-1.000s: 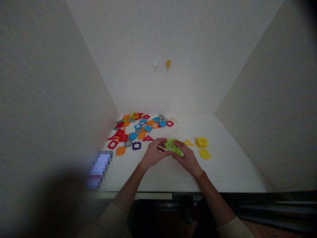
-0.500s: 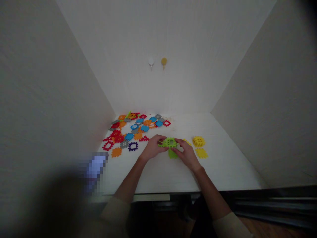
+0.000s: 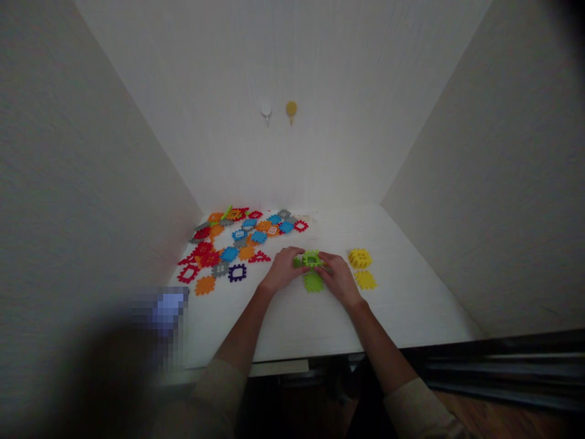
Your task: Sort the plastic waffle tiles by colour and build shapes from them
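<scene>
Between my hands is a green interlocking building piece [image 3: 312, 259] with an open square middle and toothed edges. My left hand [image 3: 287, 268] is closed on its left side, where more green shows by the fingers. From the right, my right hand [image 3: 336, 275] pinches the same piece. Just below it a solid green square tile [image 3: 314, 282] lies on the white table. To the right of my right hand stands a yellow block of joined pieces [image 3: 361, 258], with a flat yellow tile [image 3: 366, 280] in front of it.
Many loose toothed pieces in red, orange, blue and grey [image 3: 229, 253] spread over the table's left side. A dark purple frame piece [image 3: 237, 272] lies nearest my left hand. A blurred, pixelated object [image 3: 167, 311] is at the left edge. Two hooks [image 3: 291, 110] hang on the back wall.
The green piece in my hands has been lowered and tipped, so its opening looks flatter, above the green tile. The whole view has shifted slightly.
</scene>
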Available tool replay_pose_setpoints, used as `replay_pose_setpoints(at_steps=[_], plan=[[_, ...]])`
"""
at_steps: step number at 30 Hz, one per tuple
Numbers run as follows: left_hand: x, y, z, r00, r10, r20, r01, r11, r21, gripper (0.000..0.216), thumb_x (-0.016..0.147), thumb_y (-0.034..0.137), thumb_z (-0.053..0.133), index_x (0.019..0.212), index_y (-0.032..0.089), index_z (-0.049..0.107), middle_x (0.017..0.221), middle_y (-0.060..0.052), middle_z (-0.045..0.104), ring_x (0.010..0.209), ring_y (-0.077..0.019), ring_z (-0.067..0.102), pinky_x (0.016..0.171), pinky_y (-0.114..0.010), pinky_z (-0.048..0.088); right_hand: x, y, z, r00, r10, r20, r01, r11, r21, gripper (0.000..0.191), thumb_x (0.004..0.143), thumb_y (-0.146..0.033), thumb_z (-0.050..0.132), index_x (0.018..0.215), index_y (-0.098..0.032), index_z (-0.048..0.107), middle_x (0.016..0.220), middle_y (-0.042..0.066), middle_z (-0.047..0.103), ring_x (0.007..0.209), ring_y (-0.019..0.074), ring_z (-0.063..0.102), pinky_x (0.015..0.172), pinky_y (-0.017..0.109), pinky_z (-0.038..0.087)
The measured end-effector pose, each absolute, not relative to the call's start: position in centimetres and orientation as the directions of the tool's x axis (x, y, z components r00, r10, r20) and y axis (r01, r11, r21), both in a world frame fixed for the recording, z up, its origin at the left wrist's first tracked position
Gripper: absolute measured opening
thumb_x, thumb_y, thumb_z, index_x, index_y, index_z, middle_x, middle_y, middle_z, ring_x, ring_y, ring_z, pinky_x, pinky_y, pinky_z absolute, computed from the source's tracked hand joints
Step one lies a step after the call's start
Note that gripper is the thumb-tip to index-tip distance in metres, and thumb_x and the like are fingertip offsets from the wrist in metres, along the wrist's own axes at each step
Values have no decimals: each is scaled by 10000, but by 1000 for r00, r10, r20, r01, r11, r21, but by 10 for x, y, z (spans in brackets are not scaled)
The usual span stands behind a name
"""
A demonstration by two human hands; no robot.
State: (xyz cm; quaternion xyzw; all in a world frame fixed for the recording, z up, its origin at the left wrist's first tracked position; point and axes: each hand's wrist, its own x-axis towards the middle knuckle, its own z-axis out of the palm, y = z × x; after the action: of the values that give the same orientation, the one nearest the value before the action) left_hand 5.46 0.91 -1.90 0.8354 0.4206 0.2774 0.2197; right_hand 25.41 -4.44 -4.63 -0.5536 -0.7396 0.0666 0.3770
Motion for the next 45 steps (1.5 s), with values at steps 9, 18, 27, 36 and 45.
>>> replay_pose_setpoints(at_steps=[9, 18, 27, 36, 45], plan=[[52, 10, -20, 502, 827, 253, 623, -548, 557, 483, 729, 452, 688, 1132, 204, 594, 1155, -86, 606, 1076, -252, 525, 945, -388, 387, 255, -46, -48, -136, 893, 429, 812, 349, -469, 359, 868, -373, 527, 1191, -226, 582, 1179, 80, 635, 1058, 256, 544, 899, 439, 425], [54, 9, -17, 496, 843, 209, 666, -524, 531, 500, 695, 467, 711, 1113, 209, 616, 1139, -91, 619, 1056, -265, 536, 931, -392, 394, 253, -49, -46, -143, 903, 405, 837, 329, -438, 329, 886, -387, 499, 1162, -242, 604, 1208, 81, 616, 1076, 261, 527, 895, 444, 405], [50, 9, -17, 513, 830, 222, 652, -544, 529, 485, 704, 411, 713, 1140, 222, 616, 1118, -65, 645, 1055, -258, 552, 928, -374, 401, 256, -50, -47, -126, 894, 431, 820, 338, -462, 367, 874, -405, 513, 1176, -210, 587, 1174, 92, 631, 1077, 261, 544, 912, 435, 414], [50, 7, -12, 514, 833, 204, 663, -537, 522, 413, 726, 404, 687, 1094, 222, 644, 1072, -68, 665, 1014, -265, 576, 902, -391, 419, 256, -48, -49, -126, 896, 426, 819, 337, -464, 340, 870, -399, 520, 1136, -204, 606, 1132, 81, 656, 1033, 260, 562, 891, 419, 425], [51, 6, -10, 517, 841, 161, 698, -523, 489, 407, 739, 382, 671, 1111, 220, 634, 1125, -44, 655, 1070, -233, 561, 949, -336, 403, 256, -46, -53, -125, 890, 439, 816, 344, -465, 332, 863, -405, 530, 1115, -207, 616, 1109, 85, 665, 1024, 255, 573, 891, 415, 422]])
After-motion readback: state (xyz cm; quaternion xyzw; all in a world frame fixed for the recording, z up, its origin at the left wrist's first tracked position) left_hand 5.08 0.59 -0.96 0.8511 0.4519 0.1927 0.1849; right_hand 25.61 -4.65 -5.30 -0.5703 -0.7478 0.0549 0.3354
